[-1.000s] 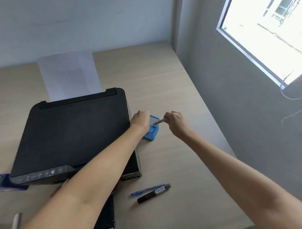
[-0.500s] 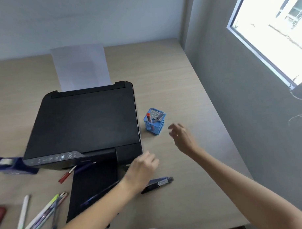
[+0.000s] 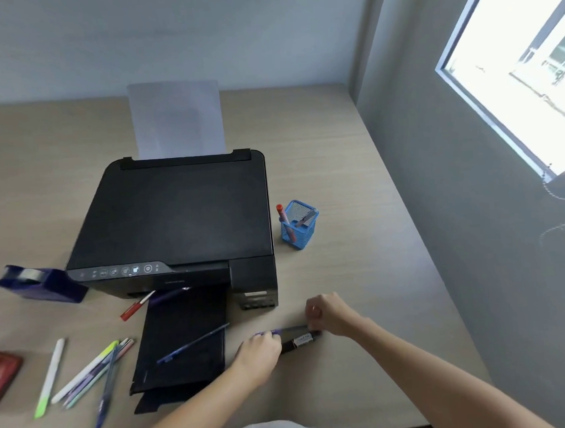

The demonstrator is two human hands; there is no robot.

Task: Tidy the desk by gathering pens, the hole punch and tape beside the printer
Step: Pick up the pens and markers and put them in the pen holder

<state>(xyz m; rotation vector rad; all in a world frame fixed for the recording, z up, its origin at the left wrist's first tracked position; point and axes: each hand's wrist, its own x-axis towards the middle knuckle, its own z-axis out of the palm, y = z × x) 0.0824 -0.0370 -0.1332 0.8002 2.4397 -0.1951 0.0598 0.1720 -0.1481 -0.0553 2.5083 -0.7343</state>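
Both hands are down on the desk [image 3: 352, 147] in front of the printer [image 3: 179, 217], near its front right corner, working at two pens lying together there. The left hand [image 3: 258, 350] curls its fingers over the near end of the blue pen [image 3: 267, 332]; the right hand [image 3: 326, 311] pinches at the far end of the black marker [image 3: 300, 338]. Whether either grip has fully closed I cannot tell (the fingertips are hidden by the knuckles).

Both look light, rigid and smooth, so they should roll or skid if nudged flat; pinching the barrel near the middle, thumb against two fingers, seems the surest hold. The mesh cup [image 3: 299, 226] stands beside the printer's right side with two pens already in it, and is probably where these go.

More pens [image 3: 88, 371] lie scattered toward the desk's left front, one across the output tray [image 3: 183, 339]; the tape dispenser [image 3: 37, 283] sits left of the printer.
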